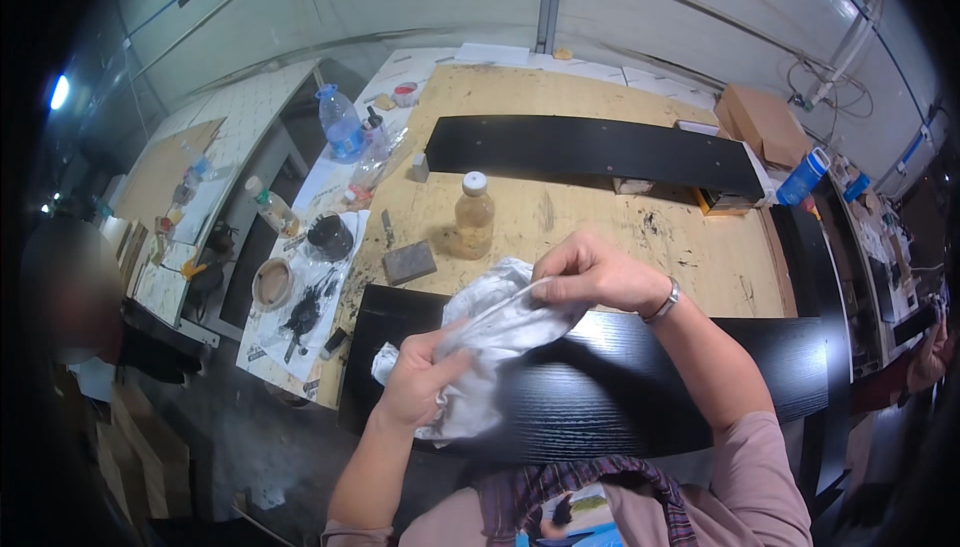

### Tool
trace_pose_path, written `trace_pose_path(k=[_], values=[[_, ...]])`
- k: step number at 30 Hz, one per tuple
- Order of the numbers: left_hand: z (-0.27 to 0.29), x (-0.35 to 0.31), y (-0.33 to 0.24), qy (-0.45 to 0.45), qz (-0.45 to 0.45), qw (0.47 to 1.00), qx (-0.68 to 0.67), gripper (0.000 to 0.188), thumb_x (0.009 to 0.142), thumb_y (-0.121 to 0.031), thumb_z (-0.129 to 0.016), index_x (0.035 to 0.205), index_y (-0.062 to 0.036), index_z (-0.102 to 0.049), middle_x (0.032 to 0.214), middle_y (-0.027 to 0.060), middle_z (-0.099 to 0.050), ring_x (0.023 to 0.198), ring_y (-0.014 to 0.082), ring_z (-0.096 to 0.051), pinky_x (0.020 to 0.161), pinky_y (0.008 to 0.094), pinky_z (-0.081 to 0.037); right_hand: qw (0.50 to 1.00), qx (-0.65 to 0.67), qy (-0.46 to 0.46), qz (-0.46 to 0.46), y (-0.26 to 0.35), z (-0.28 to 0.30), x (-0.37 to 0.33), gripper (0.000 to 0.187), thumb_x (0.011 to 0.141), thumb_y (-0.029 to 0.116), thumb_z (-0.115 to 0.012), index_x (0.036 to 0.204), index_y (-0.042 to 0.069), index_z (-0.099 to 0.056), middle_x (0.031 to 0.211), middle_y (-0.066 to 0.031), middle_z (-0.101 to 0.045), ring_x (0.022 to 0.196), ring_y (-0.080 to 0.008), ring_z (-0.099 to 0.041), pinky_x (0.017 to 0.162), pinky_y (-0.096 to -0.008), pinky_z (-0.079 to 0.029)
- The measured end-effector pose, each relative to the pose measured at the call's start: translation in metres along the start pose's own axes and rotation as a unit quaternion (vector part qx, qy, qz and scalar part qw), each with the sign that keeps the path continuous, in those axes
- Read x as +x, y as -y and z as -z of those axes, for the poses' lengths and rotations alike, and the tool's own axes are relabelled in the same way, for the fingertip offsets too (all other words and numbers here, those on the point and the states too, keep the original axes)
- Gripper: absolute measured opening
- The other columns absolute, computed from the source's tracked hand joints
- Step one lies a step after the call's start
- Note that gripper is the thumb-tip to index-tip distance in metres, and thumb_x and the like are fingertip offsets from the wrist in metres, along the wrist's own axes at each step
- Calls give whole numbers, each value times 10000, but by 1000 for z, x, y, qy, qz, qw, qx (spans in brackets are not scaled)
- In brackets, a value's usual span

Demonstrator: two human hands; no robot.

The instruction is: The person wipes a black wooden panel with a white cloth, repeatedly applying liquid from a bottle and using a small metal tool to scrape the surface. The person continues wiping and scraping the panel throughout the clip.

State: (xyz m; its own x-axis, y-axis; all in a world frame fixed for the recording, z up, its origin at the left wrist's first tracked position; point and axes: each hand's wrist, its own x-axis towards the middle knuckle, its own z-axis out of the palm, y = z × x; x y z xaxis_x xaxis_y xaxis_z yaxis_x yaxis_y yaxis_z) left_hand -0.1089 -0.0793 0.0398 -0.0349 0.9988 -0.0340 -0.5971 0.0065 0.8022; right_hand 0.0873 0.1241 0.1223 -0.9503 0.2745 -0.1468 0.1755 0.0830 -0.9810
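A crumpled white cloth (490,347) is stretched between my two hands. My left hand (420,377) grips its lower left part, the fingers closed into the folds. My right hand (590,277), with a metal watch band at the wrist, pinches the upper right edge. Below the cloth lies a long black board (660,372) with visible wood grain and a glossy shine. Just beyond the cloth stands a clear bottle (474,222) of yellowish liquid with a white cap. A grey sanding block (409,263) lies left of the bottle.
A second black board (590,154) rests raised on small supports at the back of the wooden table (540,97). On the left stand a black-stained cup (330,237), a round tub (272,284) and a large plastic bottle (340,125). A cardboard box (762,124) sits at the back right. A person (75,287) is at far left.
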Motion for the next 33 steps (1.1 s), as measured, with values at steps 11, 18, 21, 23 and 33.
trace_pose_path(k=[11, 18, 21, 23, 33], values=[[7, -62, -9, -154, -195, 968, -45, 595, 945, -145, -643, 1410, 125, -387, 1307, 269, -603, 1176, 355, -646, 1044, 477, -505, 911, -315, -265, -40, -125, 68, 131, 672, 822, 348, -821, 1333, -34, -608, 1186, -200, -716, 1113, -274, -683, 978, -351, -517], [-8, -65, -8, -235, -147, 957, -82, 443, 992, -77, -510, 1391, 107, -452, 1318, 238, -607, 1182, 308, -643, 1047, 425, -498, 950, -109, -290, -31, -149, 56, 211, 583, 794, 395, -831, 1201, 10, -670, 1127, -144, -732, 998, -247, -709, 899, -340, -540], [-10, -53, -5, -241, -126, 959, -80, 418, 1015, -85, -478, 1393, 90, -461, 1332, 217, -605, 1205, 295, -630, 1061, 417, -484, 916, -151, -365, -74, -146, 46, 228, 488, 768, 399, -838, 1046, 16, -718, 1037, -156, -747, 923, -278, -722, 823, -381, -557], [-10, -40, -6, -243, -111, 960, -83, 400, 1035, -103, -463, 1391, 78, -471, 1338, 201, -605, 1216, 289, -623, 1065, 416, -480, 871, -245, -413, -102, -136, 38, 227, 473, 751, 396, -845, 1015, 26, -717, 1036, -173, -744, 928, -313, -719, 825, -392, -558], [6, 24, -6, -191, -51, 969, -147, 368, 1096, -159, -406, 1402, 26, -487, 1322, 153, -615, 1196, 285, -630, 1055, 448, -495, 849, -448, -226, 168, -19, 20, 119, 243, 663, 166, -763, 869, 44, -722, 935, -145, -721, 897, -337, -694, 778, -422, -566]])
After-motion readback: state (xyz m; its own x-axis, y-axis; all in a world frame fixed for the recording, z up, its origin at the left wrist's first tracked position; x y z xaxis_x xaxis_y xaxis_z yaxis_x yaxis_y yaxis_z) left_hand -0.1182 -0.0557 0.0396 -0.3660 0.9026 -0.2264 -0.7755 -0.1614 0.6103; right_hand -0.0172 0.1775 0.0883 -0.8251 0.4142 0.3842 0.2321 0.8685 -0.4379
